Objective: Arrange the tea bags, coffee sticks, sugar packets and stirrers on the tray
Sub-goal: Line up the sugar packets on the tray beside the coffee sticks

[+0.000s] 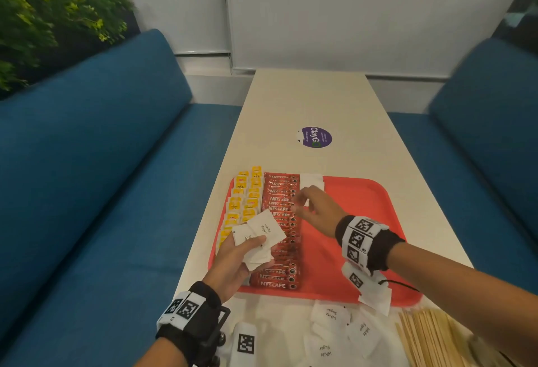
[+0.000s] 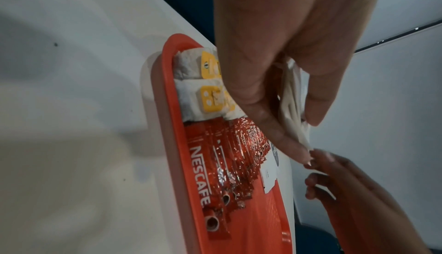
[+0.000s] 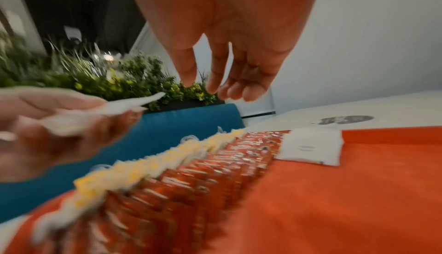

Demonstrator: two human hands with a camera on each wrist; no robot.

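A red tray (image 1: 364,200) lies on the white table. Yellow-tagged tea bags (image 1: 243,200) fill its left edge, and a column of red coffee sticks (image 1: 281,227) runs beside them. One white sugar packet (image 1: 311,181) lies at the tray's far end, seen also as the sugar packet (image 3: 311,147). My left hand (image 1: 233,262) grips a fan of several sugar packets (image 1: 260,235) above the tea bags; these packets (image 2: 294,110) show edge-on between thumb and fingers. My right hand (image 1: 313,206) hovers over the coffee sticks, its fingers (image 3: 215,80) loose and holding nothing.
More loose sugar packets (image 1: 343,329) lie on the table before the tray's near rim. Wooden stirrers (image 1: 431,337) are piled at the near right. A purple round sticker (image 1: 316,137) marks the table beyond the tray. Blue sofas (image 1: 102,163) flank both sides.
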